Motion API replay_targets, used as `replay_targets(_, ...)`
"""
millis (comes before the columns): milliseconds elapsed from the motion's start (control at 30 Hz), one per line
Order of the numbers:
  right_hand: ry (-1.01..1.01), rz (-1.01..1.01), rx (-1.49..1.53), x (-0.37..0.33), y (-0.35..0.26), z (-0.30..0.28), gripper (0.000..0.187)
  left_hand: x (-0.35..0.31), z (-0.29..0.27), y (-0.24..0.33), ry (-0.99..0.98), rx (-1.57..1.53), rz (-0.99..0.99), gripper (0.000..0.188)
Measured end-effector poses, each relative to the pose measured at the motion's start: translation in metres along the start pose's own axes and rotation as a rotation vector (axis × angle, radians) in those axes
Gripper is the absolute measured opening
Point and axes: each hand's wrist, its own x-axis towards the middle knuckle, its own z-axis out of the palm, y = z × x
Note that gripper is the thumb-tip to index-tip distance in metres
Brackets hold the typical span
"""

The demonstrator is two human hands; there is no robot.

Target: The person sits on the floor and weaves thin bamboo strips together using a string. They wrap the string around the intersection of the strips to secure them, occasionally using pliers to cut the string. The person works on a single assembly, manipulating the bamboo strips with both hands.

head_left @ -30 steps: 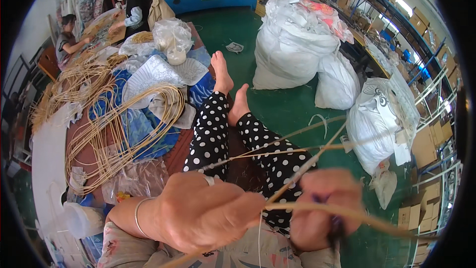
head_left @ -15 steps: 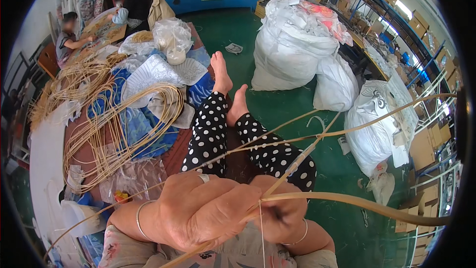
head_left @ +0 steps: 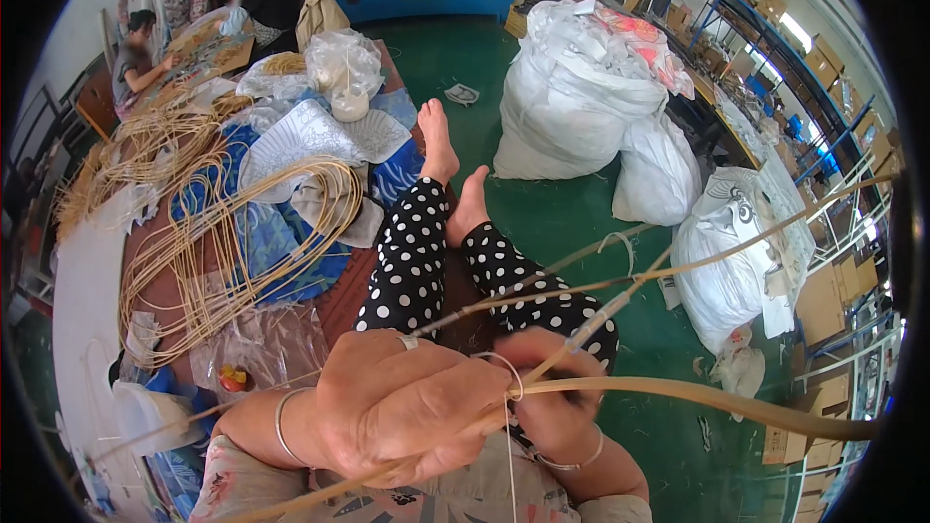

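Note:
My left hand point(head_left: 407, 407) is closed around pale cane strips, a ring on one finger and a bangle at its wrist. From its grip one thick cane strip point(head_left: 697, 399) bends off to the right, while a diagonal cane strip point(head_left: 603, 315) runs up and away. Where they meet, a thin white string point(head_left: 512, 470) loops round the cane and hangs down. Just right of this crossing is my right hand point(head_left: 562, 397), partly behind the cane, its fingers curled but smeared by motion. What it holds is hidden. Farther out, another long thin cane strip point(head_left: 717, 260) crosses the view.
To the left lies a bundle of looped cane point(head_left: 320, 189) on a brown surface with blue cloth and plastic. White sacks point(head_left: 572, 97) stand on the green floor. Two people point(head_left: 266, 0) sit at a table far left. My legs point(head_left: 407, 252) stretch ahead.
My right hand has shifted and blurred, and a string loop now shows above the crossing. The left hand keeps its grip. The farther cane strips have shifted slightly.

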Motion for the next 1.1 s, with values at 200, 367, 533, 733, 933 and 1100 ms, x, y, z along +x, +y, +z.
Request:
replay_targets(200, -0.071, 0.267, 0.816, 0.018, 0.013, 0.014, 0.035, -0.004, 0.007, 0.001, 0.015, -0.267, -0.079, 0.017)
replay_targets(367, -0.093, 0.023, 0.662, 0.035, 0.013, 0.017, 0.016, -0.005, 0.008, -0.002, 0.004, -0.258, -0.039, 0.020)
replay_targets(533, -0.132, 0.124, 0.565, 0.036, 0.010, 0.013, 0.012, -0.006, 0.006, 0.005, -0.019, -0.143, -0.090, 0.022)
replay_targets(733, -0.141, 0.368, 0.599, 0.026, 0.005, 0.010, 0.012, -0.002, -0.003, 0.003, -0.066, -0.181, -0.090, 0.023)
replay_targets(933, -0.825, 0.259, 0.482, 0.016, -0.033, -0.005, 0.028, -0.002, -0.014, 0.002, 0.033, -0.040, -0.095, 0.020)
replay_targets(1100, -0.962, -0.300, 0.546, 0.001, -0.088, -0.029, 0.019, 0.002, -0.027, 0.004, 0.096, 0.268, -0.081, 0.016)
